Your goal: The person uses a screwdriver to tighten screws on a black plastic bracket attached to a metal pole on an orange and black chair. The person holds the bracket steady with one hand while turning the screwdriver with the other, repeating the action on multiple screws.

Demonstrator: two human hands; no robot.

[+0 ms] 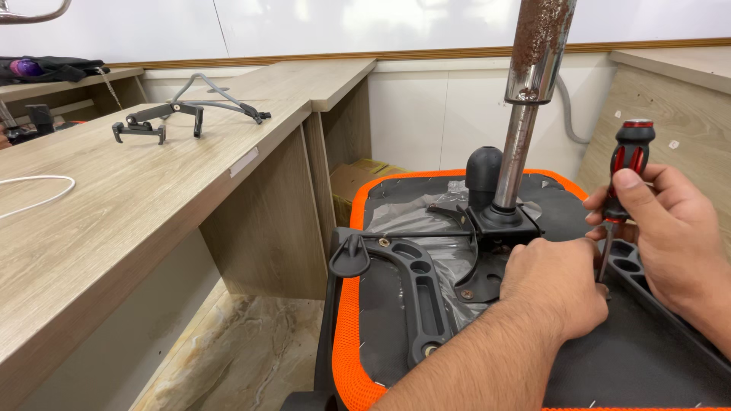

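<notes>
An upturned office chair seat point(358, 358) is lying at the near right, its underside facing up: matte black fabric edged by a bright orange woven mesh rim, with crinkled clear plastic film point(415, 217) clinging around the middle. A rusty, pitted chrome gas-lift column point(533, 61) is rising from a square black metal mechanism plate point(502, 221), and a rounded black knob point(483, 169) is standing just left of the column. A curved black plastic armrest bracket point(415, 281) with oval cut-outs is lying across the seat's left side.

The right hand point(670, 228) is gripping a screwdriver point(626, 164) by its ribbed red-and-black handle, fingers curled closed around it and thumb pressing on the front; the thin steel shaft is pointing down toward the seat underside, just right of the mechanism plate. The left hand point(556, 289) is resting knuckles-up on the seat beside the shaft's lower end, fingers bent under; whether they are pinching anything I cannot tell.

To the left, a long wood-grain laminate desk point(114, 228) is stretching far back, carrying a black metal chair part point(156, 118) with grey tubular arms and a loop of white cable point(46, 190). A cardboard box point(358, 179) is sitting under the far desk, and the floor point(228, 350) is showing marbled beige tile.
</notes>
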